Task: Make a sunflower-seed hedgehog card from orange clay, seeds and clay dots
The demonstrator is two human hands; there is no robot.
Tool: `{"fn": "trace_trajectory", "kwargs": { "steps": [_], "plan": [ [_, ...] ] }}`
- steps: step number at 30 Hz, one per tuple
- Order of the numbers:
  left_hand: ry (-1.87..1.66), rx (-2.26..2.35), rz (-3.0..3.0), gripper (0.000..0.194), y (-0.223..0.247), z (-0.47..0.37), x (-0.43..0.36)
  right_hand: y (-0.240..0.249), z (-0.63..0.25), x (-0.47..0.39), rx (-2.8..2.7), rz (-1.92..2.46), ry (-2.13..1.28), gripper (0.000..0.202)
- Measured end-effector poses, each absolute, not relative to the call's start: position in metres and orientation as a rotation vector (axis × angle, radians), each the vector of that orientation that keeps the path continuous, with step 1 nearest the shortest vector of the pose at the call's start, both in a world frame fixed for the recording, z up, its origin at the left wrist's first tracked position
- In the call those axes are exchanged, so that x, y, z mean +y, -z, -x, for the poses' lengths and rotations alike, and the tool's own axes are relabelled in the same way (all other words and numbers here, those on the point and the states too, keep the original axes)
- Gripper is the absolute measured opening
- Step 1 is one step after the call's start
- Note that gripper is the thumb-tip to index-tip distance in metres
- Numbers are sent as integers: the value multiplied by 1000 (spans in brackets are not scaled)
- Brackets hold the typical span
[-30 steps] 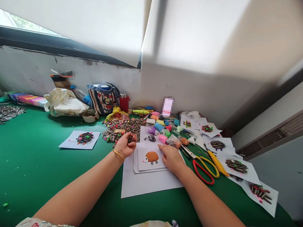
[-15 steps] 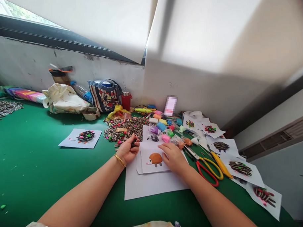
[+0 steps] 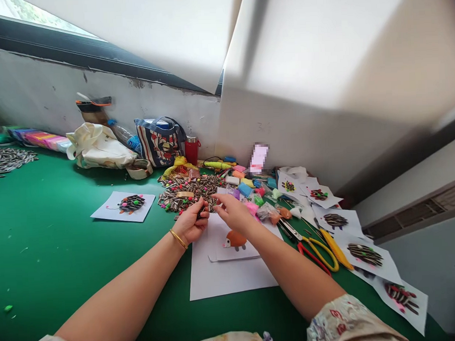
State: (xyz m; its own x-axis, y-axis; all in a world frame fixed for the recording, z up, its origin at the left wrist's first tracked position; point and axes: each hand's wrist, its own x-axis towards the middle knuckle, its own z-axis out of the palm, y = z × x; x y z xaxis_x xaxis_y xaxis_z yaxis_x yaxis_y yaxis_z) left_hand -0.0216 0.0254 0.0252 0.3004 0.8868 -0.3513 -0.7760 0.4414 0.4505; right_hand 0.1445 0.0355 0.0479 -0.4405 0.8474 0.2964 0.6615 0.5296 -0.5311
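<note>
My left hand (image 3: pixel 192 222), with a gold bangle at its wrist, is curled round some dark striped seeds just in front of the seed pile (image 3: pixel 176 194). Close to its right, my right hand (image 3: pixel 232 212) has thumb and forefinger near each other above the paper; whether anything sits between them is too small to tell. Beneath my right hand and forearm lies a white card with an orange-brown hedgehog (image 3: pixel 235 240), partly covered. The card rests on a larger white sheet (image 3: pixel 231 282).
Scissors (image 3: pixel 308 245) and a yellow tool (image 3: pixel 337 251) lie at the right, beside several seed-covered hedgehog cards (image 3: pixel 365 255). Packets of coloured clay (image 3: pixel 245 190) stand behind. A finished hedgehog card (image 3: pixel 122 206), bags (image 3: pixel 100 147) and a red flask (image 3: pixel 191 151) are at the left and back.
My right hand has moved left from over the hedgehog card to beside my left hand. My left hand keeps its hold on the seeds. The view has shifted slightly.
</note>
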Motion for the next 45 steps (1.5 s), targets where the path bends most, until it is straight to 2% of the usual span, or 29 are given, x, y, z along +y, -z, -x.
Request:
{"fn": "trace_trajectory", "kwargs": {
  "steps": [3, 7, 9, 17, 20, 22, 24, 25, 29, 32, 38, 45],
  "plan": [
    [-1100, 603, -240, 15, -25, 21, 23, -46, -131, 47, -2323, 1259, -546, 19],
    [-1079, 579, -165, 20, -27, 23, 24, -46, -130, 55, -2308, 1244, -436, 19],
    [-1081, 567, -80, 22, -27, 25, 25, -50, -139, 63, -2270, 1263, -351, 21],
    [-1142, 623, 47, 19, -25, 25, 26, -70, -219, 105, -1890, 1806, -66, 40],
    [-1169, 564, 48, 24, -24, 22, 26, -68, -237, 104, -1897, 1890, 6, 25],
    [-1154, 525, 37, 26, -24, 22, 25, -66, -234, 97, -1970, 1887, 142, 33],
    [-1142, 517, 18, 28, -23, 22, 25, -63, -220, 86, -2095, 1801, 277, 23],
    [-1137, 518, 9, 29, -23, 22, 25, -62, -210, 80, -2162, 1714, 277, 18],
    [-1127, 511, -22, 32, -20, 21, 25, -59, -164, 56, -2391, 1269, 55, 19],
    [-1139, 499, -71, 30, -18, 19, 26, -56, -136, 50, -2466, 1122, -16, 25],
    [-1107, 535, -91, 31, -20, 16, 25, -49, -111, 74, -2548, 1247, -138, 17],
    [-1081, 504, -84, 34, -21, 17, 23, -56, -117, 88, -2403, 1458, -117, 30]
  ]
}}
